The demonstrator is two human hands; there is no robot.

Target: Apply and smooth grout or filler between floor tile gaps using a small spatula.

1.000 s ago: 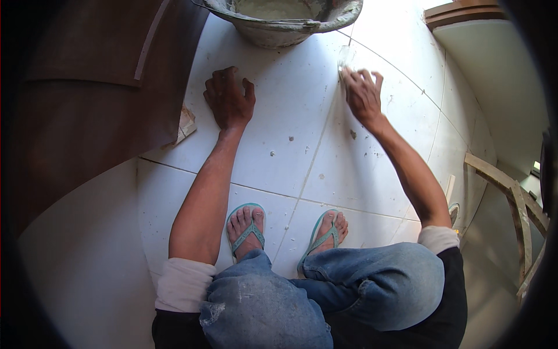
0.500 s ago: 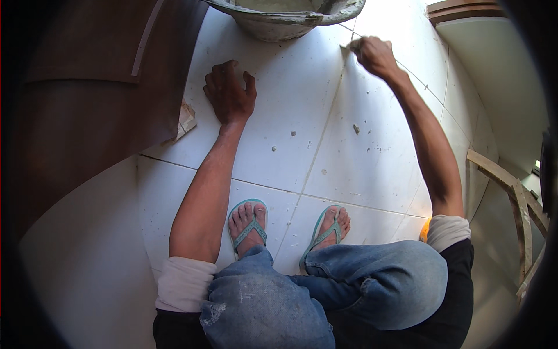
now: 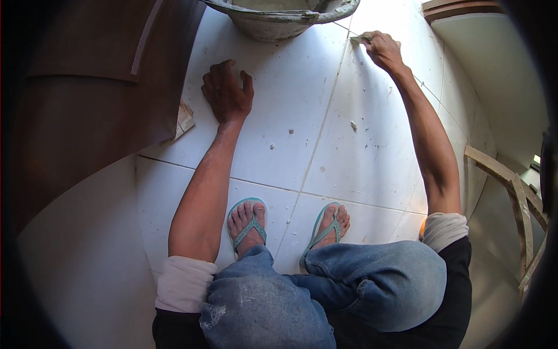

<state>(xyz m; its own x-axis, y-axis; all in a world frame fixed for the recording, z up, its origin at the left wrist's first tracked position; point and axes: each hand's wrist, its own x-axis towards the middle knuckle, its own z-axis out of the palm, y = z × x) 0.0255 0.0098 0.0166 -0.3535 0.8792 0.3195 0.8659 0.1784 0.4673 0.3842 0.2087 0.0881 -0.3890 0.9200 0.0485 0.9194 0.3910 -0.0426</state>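
My right hand (image 3: 383, 50) reaches far forward over the white tiled floor (image 3: 279, 96). Its fingers are closed on a small flat scraper-like piece (image 3: 356, 39), mostly hidden by them. The piece's pale tip points left, close to where two grout lines (image 3: 349, 34) cross. My left hand (image 3: 226, 96) rests on the floor with its fingers apart and nothing in it. Beyond and between the hands stands a basin (image 3: 264, 29) smeared with grey paste, cut off by the upper edge.
A dark brown panel (image 3: 110, 104) takes up the left side, with a broken tile-like chunk (image 3: 185, 119) beside it. Small crumbs (image 3: 353, 125) dot the tiles. A wooden frame (image 3: 514, 183) leans at the right. My feet in green flip-flops (image 3: 253, 224) are below.
My right hand has moved a little to the right and slightly farther away, carrying the flat piece. More of the piece's tip shows now. My left hand stays in place.
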